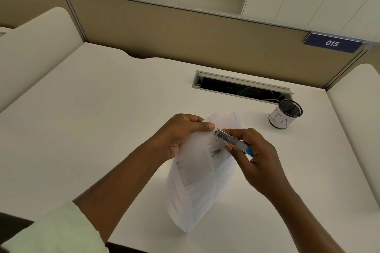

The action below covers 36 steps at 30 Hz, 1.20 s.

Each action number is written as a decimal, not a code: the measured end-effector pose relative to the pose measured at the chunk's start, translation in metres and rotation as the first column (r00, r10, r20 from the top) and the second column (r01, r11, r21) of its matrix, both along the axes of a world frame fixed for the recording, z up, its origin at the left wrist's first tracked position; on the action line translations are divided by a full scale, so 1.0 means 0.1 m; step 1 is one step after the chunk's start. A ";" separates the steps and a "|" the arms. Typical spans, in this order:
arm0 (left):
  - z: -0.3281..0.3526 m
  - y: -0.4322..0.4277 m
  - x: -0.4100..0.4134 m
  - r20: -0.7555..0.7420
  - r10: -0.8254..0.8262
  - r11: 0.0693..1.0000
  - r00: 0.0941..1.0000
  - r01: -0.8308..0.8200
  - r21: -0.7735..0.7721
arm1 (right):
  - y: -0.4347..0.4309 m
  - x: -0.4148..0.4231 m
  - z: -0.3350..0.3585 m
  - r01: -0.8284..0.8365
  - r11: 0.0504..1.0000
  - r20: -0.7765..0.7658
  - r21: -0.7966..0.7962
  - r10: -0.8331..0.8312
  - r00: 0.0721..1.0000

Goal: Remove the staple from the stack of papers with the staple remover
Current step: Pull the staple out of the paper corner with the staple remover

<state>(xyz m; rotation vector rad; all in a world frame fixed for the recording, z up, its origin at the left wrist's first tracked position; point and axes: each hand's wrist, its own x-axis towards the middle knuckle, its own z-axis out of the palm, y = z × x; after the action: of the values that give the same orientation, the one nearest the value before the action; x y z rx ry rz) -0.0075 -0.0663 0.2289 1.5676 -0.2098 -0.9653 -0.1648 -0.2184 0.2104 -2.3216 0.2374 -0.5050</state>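
left hand (181,133) pinches papers (197,181); right hand (259,162) clamps staple remover (230,139); staple hidden under its tip

Two hands: one left hand (181,135), one right hand (257,158). One stack of papers (197,187). One staple remover (232,140). One black mesh cup (284,117). One cable slot (240,86) in one desk (102,109). One blue number plate (332,43) reading 015. One pale sleeve (57,230), on the left arm.

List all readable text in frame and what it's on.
"015": blue sign.
"BIN", handwritten, as far as it can be made out: mesh cup.
"10", rest of the stamping unclear: staple remover.
Print on the stack of papers: too blurred to read.
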 end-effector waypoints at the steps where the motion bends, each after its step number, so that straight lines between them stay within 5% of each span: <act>1: 0.00 0.00 0.00 0.005 0.004 1.000 1.000 -0.004 0.007 | 0.00 0.00 0.00 -0.002 1.000 0.000 0.001 0.002 1.000; 24: -0.04 0.02 -0.05 -0.037 0.047 0.999 0.998 -0.047 0.002 | 0.01 0.01 0.04 -0.096 0.995 0.009 -0.041 0.096 0.995; 30: -0.09 0.03 -0.11 -0.038 0.033 0.999 0.999 -0.032 0.031 | -0.10 -0.02 -0.03 -0.134 0.947 0.009 -0.293 0.143 0.990; 36: -0.13 0.03 -0.15 -0.073 0.015 0.997 0.997 -0.009 0.073 | -0.17 -0.09 -0.02 -0.145 0.790 0.082 -0.596 0.239 0.968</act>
<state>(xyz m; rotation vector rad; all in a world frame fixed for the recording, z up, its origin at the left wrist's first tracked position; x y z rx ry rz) -0.0223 -0.0630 0.2156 1.5947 -0.1144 -1.0296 -0.1741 -0.2358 0.2079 -2.8449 -0.2770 -0.7279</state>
